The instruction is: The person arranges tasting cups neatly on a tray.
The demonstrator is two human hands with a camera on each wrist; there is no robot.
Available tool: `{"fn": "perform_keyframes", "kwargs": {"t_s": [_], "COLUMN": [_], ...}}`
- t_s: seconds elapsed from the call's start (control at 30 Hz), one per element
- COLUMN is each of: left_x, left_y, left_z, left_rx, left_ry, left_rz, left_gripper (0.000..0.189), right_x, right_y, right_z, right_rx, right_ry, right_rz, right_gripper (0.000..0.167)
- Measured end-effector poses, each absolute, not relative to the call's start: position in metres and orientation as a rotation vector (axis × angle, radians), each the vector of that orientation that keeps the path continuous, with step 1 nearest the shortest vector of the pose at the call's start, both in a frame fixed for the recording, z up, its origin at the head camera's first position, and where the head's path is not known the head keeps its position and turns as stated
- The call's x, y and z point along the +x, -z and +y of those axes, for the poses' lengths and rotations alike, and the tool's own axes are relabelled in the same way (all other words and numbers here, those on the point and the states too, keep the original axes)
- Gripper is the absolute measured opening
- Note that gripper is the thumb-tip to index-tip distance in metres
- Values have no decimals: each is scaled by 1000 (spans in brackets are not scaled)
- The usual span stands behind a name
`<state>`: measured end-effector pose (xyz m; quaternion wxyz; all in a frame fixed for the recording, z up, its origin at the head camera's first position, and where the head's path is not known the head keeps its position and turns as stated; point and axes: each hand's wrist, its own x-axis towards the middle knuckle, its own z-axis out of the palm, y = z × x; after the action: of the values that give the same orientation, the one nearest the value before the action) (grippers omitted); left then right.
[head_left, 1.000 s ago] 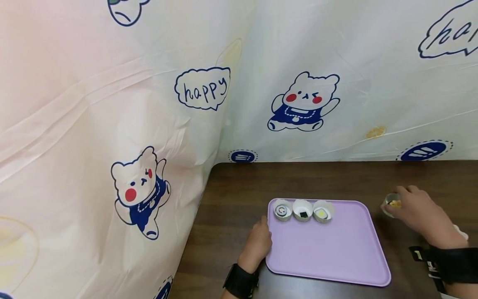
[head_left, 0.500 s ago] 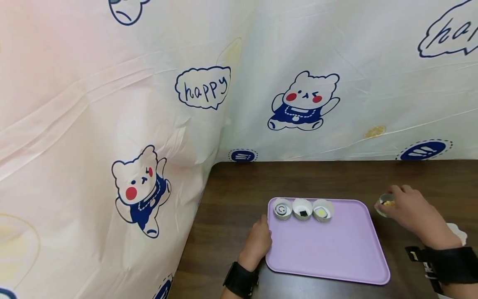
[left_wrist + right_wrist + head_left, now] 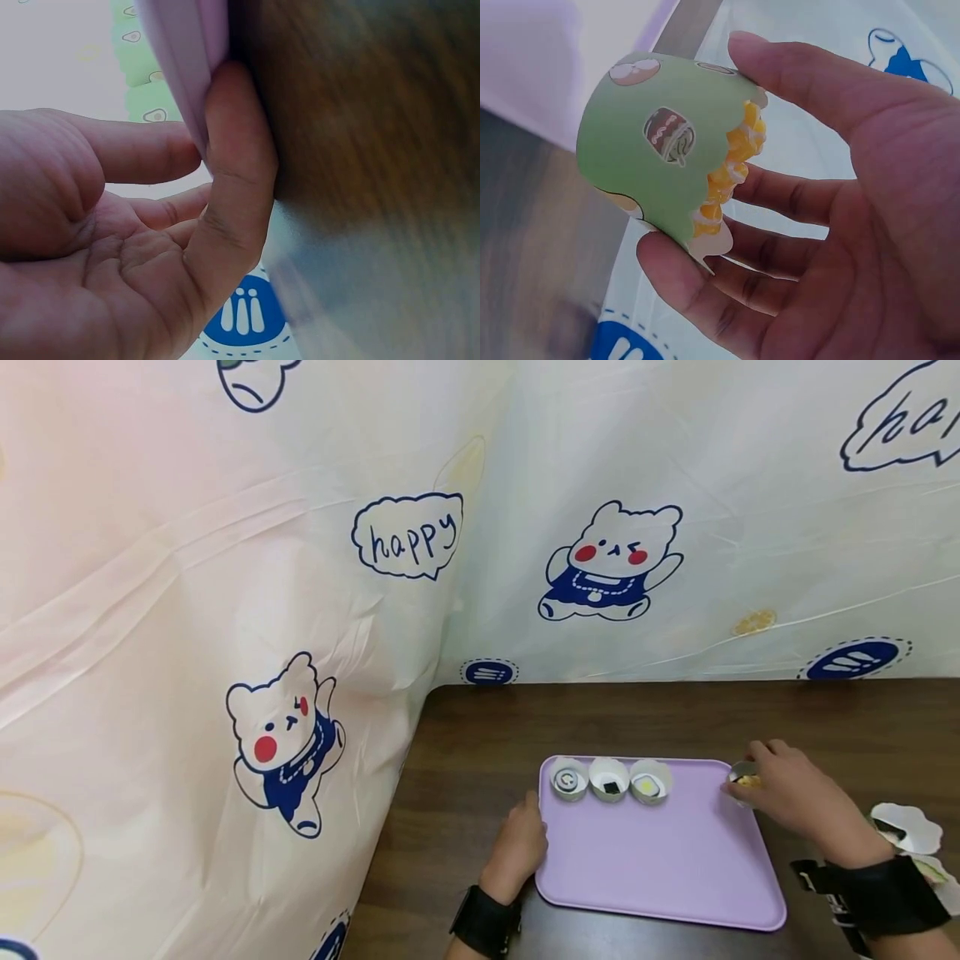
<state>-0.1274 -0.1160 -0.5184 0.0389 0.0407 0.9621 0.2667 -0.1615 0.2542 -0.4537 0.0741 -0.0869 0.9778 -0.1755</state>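
My left hand (image 3: 517,839) pinches the left edge of a lilac tray (image 3: 652,868); in the left wrist view, the thumb and a finger (image 3: 238,127) lie on either side of its rim (image 3: 191,67). At the tray's far right corner, my right hand (image 3: 795,802) holds a green printed paper cup (image 3: 630,127) between thumb and fingers. Yellow-orange pieces (image 3: 724,180) show at the cup's wavy rim. Along the tray's far left edge stand three similar paper cups: one with a round spiral-marked piece (image 3: 567,780), one with a dark piece (image 3: 611,788), one with a pale yellow piece (image 3: 647,787).
Two white wavy-rimmed cups (image 3: 911,823) with contents stand to the right, partly behind the right wrist's black band (image 3: 888,897). The tray lies on a dark wooden table (image 3: 442,810). A printed curtain (image 3: 630,460) hangs along the table's back and left sides.
My right hand has carried the green paper cup leftward, from the table to the tray's far right corner. This uncovers the white cups at the right. My left hand stays on the tray edge.
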Motion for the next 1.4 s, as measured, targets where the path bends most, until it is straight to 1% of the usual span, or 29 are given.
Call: {"fn": "perform_keyframes", "kwargs": {"t_s": [0.33,0.67,1.03,1.13,1.4], "left_x": [-128,-128,-129,-129,-128], "left_y": [519,518,517,517,520], "left_z": [-116,-116,-115,-115,-116], "left_rx": [124,129,129,133,137], "left_ry": [-830,-816,-825,-837,-818], "left_rz": [2951,2960,2948,2946,2951], "left_gripper": [42,41,43,43,47], "right_x": [-160,-150,-143,-140,-128], "right_y": [452,453,450,450,457], "right_z": [234,211,191,183,155], "right_rx": [-294,-331,-383,-408,-548], "right_ry": [521,510,513,519,529], "right_rz": [2901,2885,2877,2881,2917], "right_gripper": [72,68,74,71,57]}}
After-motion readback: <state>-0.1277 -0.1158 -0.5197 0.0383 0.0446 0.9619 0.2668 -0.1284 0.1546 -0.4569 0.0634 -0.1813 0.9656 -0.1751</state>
